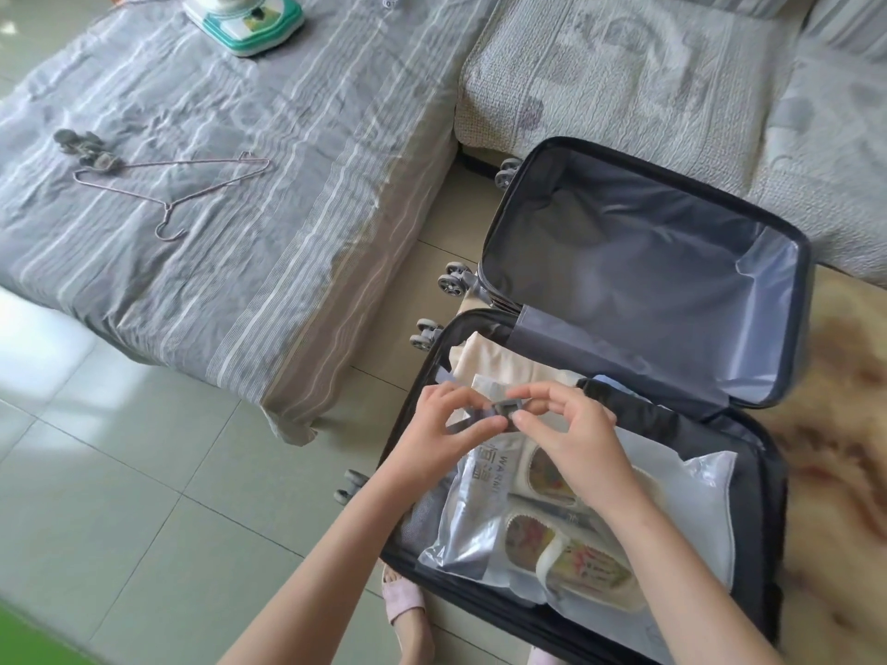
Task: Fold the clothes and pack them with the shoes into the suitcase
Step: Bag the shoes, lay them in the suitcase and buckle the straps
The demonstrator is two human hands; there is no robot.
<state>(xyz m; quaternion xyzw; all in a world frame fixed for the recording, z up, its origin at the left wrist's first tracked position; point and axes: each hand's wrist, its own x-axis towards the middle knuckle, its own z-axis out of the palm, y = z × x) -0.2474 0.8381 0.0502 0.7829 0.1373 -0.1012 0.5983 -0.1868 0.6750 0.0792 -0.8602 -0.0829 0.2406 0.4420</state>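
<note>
Left hand (444, 431) and right hand (571, 427) pinch the grey buckle (504, 409) over bagged shoes (571, 549) and folded clothes (499, 364), likely clipping it so the suitcase (773, 472) load stays put.

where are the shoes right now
In the head view, lower right: the shoes lie in a clear plastic bag in the near half of the open suitcase, just below the left hand and right hand, which pinch a grey buckle.

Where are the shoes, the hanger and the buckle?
shoes (595, 566): head view, the near shoe's patterned top.
hanger (165, 207): head view, its neck above the hook.
buckle (504, 409): head view, its grey frame.
</note>
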